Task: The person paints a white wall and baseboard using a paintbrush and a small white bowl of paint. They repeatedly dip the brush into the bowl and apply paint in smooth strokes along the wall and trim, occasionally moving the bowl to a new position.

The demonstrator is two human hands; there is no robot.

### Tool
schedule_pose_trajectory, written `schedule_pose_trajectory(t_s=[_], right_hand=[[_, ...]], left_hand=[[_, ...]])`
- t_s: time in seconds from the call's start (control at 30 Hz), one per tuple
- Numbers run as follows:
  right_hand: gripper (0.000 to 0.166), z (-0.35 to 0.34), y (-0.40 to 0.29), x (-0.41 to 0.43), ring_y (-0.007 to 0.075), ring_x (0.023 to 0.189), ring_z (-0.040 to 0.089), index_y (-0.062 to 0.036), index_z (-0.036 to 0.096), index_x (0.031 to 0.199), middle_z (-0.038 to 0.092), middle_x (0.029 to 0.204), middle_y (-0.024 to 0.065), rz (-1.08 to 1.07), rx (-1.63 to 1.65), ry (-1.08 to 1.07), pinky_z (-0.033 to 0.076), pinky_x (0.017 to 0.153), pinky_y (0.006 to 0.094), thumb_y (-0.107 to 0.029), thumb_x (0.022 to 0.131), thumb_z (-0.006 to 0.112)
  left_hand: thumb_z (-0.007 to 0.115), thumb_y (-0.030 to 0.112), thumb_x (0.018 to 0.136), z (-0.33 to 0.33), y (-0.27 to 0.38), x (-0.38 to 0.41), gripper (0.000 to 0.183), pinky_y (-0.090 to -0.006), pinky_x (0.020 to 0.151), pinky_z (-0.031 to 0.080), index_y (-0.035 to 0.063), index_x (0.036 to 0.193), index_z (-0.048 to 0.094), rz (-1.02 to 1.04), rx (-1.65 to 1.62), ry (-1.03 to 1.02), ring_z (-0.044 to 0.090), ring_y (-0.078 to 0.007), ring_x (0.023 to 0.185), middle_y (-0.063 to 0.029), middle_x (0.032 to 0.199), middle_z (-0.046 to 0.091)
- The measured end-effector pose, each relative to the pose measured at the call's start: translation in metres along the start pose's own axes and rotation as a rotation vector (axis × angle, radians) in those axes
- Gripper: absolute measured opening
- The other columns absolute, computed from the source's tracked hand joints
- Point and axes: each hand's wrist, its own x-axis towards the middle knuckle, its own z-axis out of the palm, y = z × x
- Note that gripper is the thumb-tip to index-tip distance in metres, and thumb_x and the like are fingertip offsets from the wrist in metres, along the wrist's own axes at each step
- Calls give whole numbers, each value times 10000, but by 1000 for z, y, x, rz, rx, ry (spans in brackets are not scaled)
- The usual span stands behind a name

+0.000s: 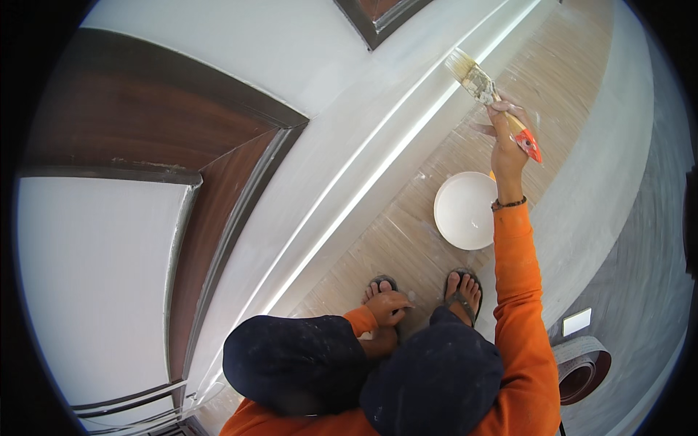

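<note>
My right hand [508, 128] is closed around the wooden handle of a flat paintbrush [480, 84] with a red-orange end. Dried paint coats its ferrule, and its pale bristles lie over the ledge of the white wall moulding [381, 140]; contact is hard to judge. Below that wrist stands a round white tub [463, 212], its inside white, its right edge partly hidden by my forearm. My left hand [390, 307] hangs beyond my left knee, above the left foot, with no object visible in it and the fingers loosely apart.
Wood-look flooring [376, 245] with white smears runs along the wall. Dark brown framed woodwork [180, 109] is set into the white wall at left. A roll of sandpaper [597, 349] and a small white rectangular piece [577, 322] are at lower right. Sandalled feet [463, 294] are below me.
</note>
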Motion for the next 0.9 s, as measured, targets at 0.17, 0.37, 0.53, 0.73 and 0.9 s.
schedule_pose_trajectory(t_s=[0.17,0.37,0.53,0.73,0.9], right_hand=[[94,19,-32,-45,222,1028,709,42,686,1034,643,1276,171,-123,-189,-163,663,741,339,5,948,672],[158,68,-52,-111,272,898,751,-59,730,914,720,1191,178,-400,-108,-626,606,706,292,-21,769,779],[180,99,-47,-171,240,884,756,-107,746,959,695,1250,170,-313,48,-873,618,685,300,-40,794,772],[201,128,-41,-209,198,859,744,-150,751,1011,641,1366,116,-296,76,-1027,596,630,267,-72,826,743],[257,135,-31,-214,195,887,732,-166,746,1057,644,1360,113,-240,64,-1015,592,671,294,-70,819,745]], left_hand=[[675,61,821,-1,1,1,281,-457,936,525,91,1094,730,3,22,0,681,-360,1020,-151,1072,720],[671,77,822,1,-1,0,273,-462,918,530,104,1087,729,-5,52,-12,675,-350,1028,-137,1060,712],[667,91,823,10,-10,-13,290,-459,901,530,110,1107,723,8,81,35,668,-347,1030,-126,1075,703],[667,109,825,7,-6,-19,286,-464,906,523,107,1107,719,12,48,23,664,-360,1023,-135,1058,700],[667,123,827,6,-7,-11,284,-468,911,516,104,1106,716,-13,12,4,660,-371,1017,-143,1043,696]])
